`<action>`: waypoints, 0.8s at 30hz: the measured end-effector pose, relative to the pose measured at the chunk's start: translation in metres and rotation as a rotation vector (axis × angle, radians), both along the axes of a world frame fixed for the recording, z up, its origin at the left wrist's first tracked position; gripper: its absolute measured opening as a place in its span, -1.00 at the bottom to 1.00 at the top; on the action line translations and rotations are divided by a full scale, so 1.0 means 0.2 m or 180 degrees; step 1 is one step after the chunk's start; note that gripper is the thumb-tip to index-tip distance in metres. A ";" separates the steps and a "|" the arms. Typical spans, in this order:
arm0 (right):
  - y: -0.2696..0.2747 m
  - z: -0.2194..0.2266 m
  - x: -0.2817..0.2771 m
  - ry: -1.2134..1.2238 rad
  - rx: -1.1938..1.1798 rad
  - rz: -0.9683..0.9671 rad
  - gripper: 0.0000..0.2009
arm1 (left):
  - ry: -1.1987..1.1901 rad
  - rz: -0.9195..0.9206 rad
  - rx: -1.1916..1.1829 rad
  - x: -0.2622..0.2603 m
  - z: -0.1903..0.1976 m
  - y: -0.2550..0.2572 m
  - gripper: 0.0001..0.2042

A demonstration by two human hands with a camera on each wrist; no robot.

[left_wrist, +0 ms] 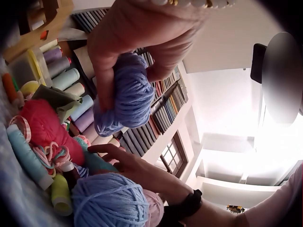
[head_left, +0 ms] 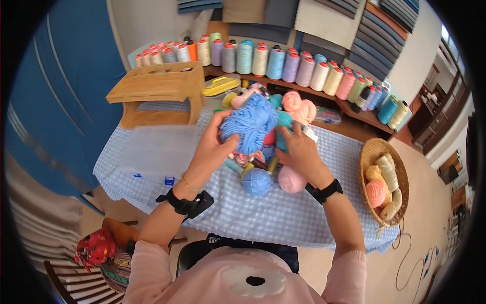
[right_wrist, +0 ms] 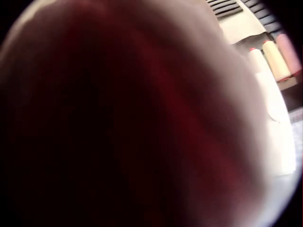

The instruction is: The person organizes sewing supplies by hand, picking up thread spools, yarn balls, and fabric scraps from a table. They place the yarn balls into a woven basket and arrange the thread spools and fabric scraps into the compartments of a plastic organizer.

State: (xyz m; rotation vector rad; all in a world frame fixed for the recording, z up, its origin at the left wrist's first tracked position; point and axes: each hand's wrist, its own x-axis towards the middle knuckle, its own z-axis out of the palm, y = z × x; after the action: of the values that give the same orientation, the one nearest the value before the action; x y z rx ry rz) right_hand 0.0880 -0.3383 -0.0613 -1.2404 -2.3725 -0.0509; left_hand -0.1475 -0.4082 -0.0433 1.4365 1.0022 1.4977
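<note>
My left hand [head_left: 215, 144] grips a skein of blue yarn [head_left: 250, 121], thumb across its near side, and holds it over a heap of yarn and thread. In the left wrist view the blue skein hangs between thumb and fingers, above a red ball of yarn [left_wrist: 49, 127]. My right hand [head_left: 302, 152] reaches into the heap's right side, its relaxed fingers at the teal yarn [head_left: 283, 120]. Just below it lie a round blue ball of yarn [head_left: 256, 181] and a pink ball [head_left: 291, 179]. The right wrist view is mostly blocked by a dark, blurred surface.
A wooden rack [head_left: 157, 91] and a clear plastic bin [head_left: 159, 149] stand at the left. A wicker basket [head_left: 363, 177] with several yarn balls sits at the right edge of the checked cloth [head_left: 324, 218]. Thread cones [head_left: 276, 63] line the shelf behind.
</note>
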 end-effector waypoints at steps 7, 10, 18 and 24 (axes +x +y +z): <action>-0.04 0.12 0.15 0.0649 0.0196 -0.0140 -0.64 | 0.0133 0.0007 0.0544 0.07 0.00 0.03 -0.51; -0.10 0.27 0.30 0.1473 0.0347 0.0299 -0.69 | 0.0163 -0.0091 0.0588 0.11 0.02 0.06 -0.52; -0.37 0.55 0.99 0.0647 0.1134 -0.1337 -0.71 | 0.0930 -0.0336 0.0970 0.32 0.14 0.15 -0.52; -0.37 0.28 1.29 -0.0610 0.1253 -0.1605 -0.63 | 0.1476 -0.0627 0.1624 0.71 0.23 0.26 -0.53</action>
State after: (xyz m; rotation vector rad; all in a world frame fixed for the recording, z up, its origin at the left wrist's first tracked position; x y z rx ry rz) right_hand 0.3469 -0.4131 -0.0056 -1.6420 -1.9960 -0.7843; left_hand -0.0064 -0.3562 0.0021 2.2516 0.7276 1.3569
